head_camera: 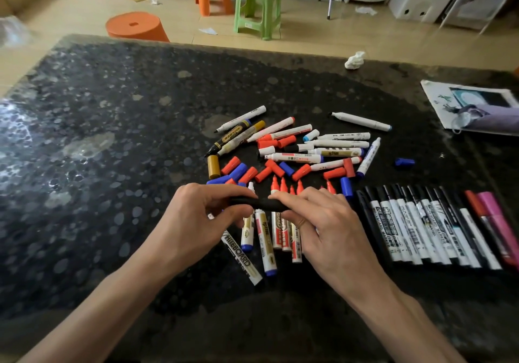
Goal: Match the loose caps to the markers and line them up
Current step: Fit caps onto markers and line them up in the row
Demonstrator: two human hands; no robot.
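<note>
A black marker (pixel 262 204) lies level between my two hands, above the table. My left hand (pixel 202 216) pinches its left end and my right hand (pixel 323 222) grips its right end. Under my hands lie several uncapped markers (pixel 265 239) with red and blue ends, side by side. A pile of loose markers (pixel 317 149) and red and blue caps (pixel 247 173) spreads across the middle of the table. A gold cap (pixel 213 166) stands at the pile's left. To the right, a row of black-capped markers (pixel 415 222) lies lined up, with a red and a pink marker (pixel 494 219) at its end.
The dark speckled table (pixel 98 138) holds a crumpled tissue (pixel 355 60) at the back, a lone blue cap (pixel 404 161) on the right, and a printed sheet with a pouch (pixel 477 107) at the far right. Orange and green stools (pixel 257 3) stand on the floor beyond.
</note>
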